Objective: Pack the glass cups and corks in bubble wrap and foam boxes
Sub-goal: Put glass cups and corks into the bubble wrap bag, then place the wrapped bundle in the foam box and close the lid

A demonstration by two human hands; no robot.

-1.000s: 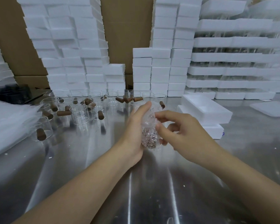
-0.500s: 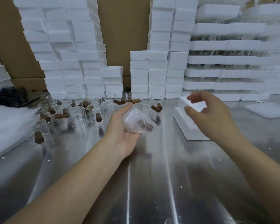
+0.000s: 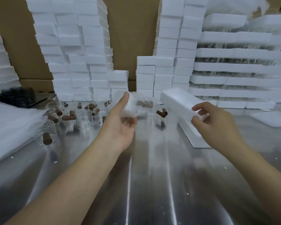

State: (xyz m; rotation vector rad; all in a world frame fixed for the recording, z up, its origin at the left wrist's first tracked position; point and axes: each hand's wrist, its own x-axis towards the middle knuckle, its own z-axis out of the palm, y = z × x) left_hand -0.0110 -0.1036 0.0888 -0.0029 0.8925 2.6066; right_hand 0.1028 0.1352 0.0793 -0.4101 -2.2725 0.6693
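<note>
My left hand (image 3: 120, 124) holds up a bubble-wrapped bundle (image 3: 136, 105) with a brown cork showing through the wrap. My right hand (image 3: 214, 125) grips the near end of a white foam box piece (image 3: 178, 99), lifted and tilted above another foam piece (image 3: 191, 135) lying on the metal table (image 3: 144, 184). Clear glass cups (image 3: 83, 118) and loose brown corks (image 3: 68, 118) stand scattered at the left behind my left hand. The bundle is blurred by motion.
Tall stacks of white foam boxes (image 3: 81, 62) line the back in front of cardboard. Foam trays holding glassware (image 3: 234, 67) are stacked at the right. A pile of bubble wrap (image 3: 10, 125) lies at the left. A flat foam lid (image 3: 269, 118) rests far right.
My right hand reached right and took hold of the top foam piece, lifting it. My left hand raised the wrapped bundle higher and farther from me.
</note>
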